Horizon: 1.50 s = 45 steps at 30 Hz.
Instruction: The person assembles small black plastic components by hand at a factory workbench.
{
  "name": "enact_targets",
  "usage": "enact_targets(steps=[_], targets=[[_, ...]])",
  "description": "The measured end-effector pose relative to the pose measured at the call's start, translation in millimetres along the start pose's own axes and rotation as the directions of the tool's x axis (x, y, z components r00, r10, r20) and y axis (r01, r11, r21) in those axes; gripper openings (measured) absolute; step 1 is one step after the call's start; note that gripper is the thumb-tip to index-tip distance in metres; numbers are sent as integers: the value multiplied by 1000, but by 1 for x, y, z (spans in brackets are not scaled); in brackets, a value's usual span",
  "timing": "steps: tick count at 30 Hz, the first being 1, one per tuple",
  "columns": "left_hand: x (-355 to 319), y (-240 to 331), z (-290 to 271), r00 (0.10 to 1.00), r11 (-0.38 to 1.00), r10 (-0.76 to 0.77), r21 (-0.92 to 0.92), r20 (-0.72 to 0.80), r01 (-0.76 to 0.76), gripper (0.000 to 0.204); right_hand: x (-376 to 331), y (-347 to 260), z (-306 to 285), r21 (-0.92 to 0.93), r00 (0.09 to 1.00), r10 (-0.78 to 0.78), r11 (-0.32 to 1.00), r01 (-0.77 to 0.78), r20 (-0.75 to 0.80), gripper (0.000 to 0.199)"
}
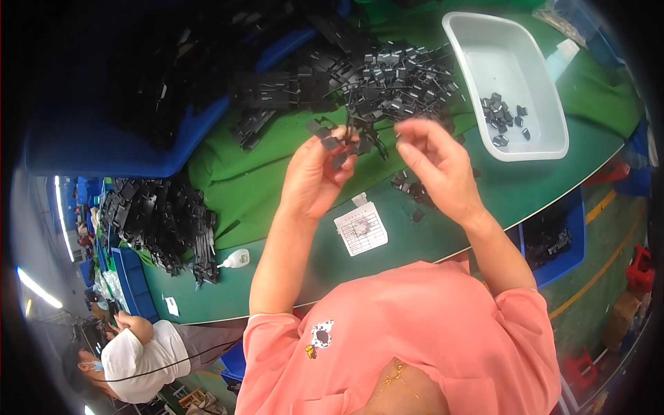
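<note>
The work seems to be at a rather early point. In the white tub (484, 59) there lies only a modest group of small black pieces (499, 117), at its near end, and these I judge to be the finished part. Much more is left: a large heap of black plastic parts (404, 72) lies on the green surface (200, 297) beyond the hands, and another dark pile (159, 214) is at the left. The left hand (319, 166) has its fingers closed on a cluster of joined black parts (330, 140), which is just in front of the heap. The right hand (439, 166) is near it, apart, with thumb and fingers bent toward each other; it is blurred, so I cannot tell if they hold a piece.
</note>
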<state>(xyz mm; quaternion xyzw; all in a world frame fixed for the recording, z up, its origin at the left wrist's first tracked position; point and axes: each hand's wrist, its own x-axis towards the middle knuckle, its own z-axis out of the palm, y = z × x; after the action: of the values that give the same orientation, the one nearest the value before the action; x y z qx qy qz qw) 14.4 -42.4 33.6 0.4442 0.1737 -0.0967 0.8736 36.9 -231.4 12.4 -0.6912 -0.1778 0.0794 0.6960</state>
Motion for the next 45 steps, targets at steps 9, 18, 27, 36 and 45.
enact_targets(steps=[9, 18, 27, 36, 45], targets=[[-4, -7, 1, 999, 999, 5, 38, 51, -7, 16, 28, -2, 20, 335, 976, 94, 929, -156, 195, 40], [-14, -9, -1, 985, 989, 147, -20, -95, -150, 12, 41, -10, 21, 291, 991, 63, 952, -96, 121, 10], [-29, -7, -9, 943, 936, 290, 253, -165, -243, 10, 35, -25, 22, -274, 928, -370, 888, 369, 52, 16], [-41, -17, -9, 951, 933, 292, 252, -103, -259, 14, 17, -31, 34, 106, 945, 185, 969, -221, 271, 15], [-49, -29, -13, 982, 985, 165, -30, -90, -168, 14, 12, -21, 39, 484, 891, 301, 756, -441, 341, 12]])
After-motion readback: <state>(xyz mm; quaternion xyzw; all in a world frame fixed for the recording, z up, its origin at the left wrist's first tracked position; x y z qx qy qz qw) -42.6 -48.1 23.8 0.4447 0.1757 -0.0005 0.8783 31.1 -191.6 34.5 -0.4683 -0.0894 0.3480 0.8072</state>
